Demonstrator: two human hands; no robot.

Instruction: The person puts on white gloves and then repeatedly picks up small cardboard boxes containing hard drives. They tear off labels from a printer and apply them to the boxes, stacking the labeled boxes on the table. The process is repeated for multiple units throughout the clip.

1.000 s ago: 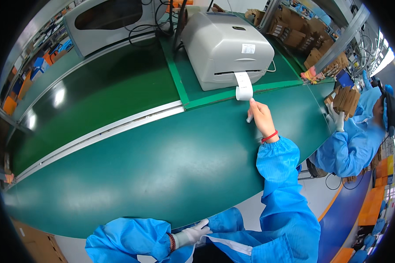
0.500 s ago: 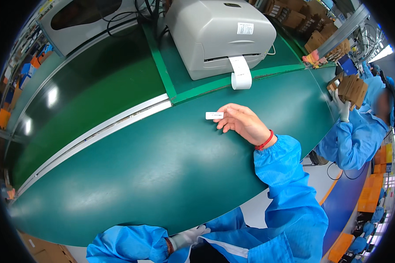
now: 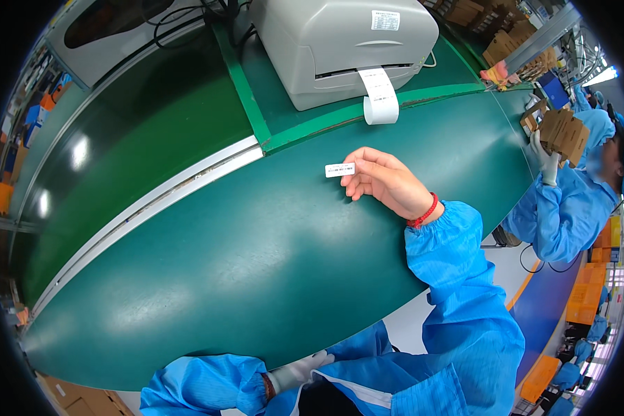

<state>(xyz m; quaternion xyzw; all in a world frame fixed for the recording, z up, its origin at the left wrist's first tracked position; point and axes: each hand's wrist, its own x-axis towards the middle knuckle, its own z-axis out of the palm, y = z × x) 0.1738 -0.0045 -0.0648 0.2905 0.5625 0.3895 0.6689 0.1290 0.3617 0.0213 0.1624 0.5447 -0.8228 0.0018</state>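
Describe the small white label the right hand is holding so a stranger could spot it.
Start at the grey label printer behind the green belt. Below its curled paper strip, the bare right hand pinches a small label. It is the only loose, flat white slip.

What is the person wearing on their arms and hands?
Both arms are in shiny bright blue sleeves with gathered elastic cuffs. The right hand is bare, with a thin red band around the wrist. The left hand wears a white glove, and a dark red band shows at its cuff.

Printer behind label, right hand beside it
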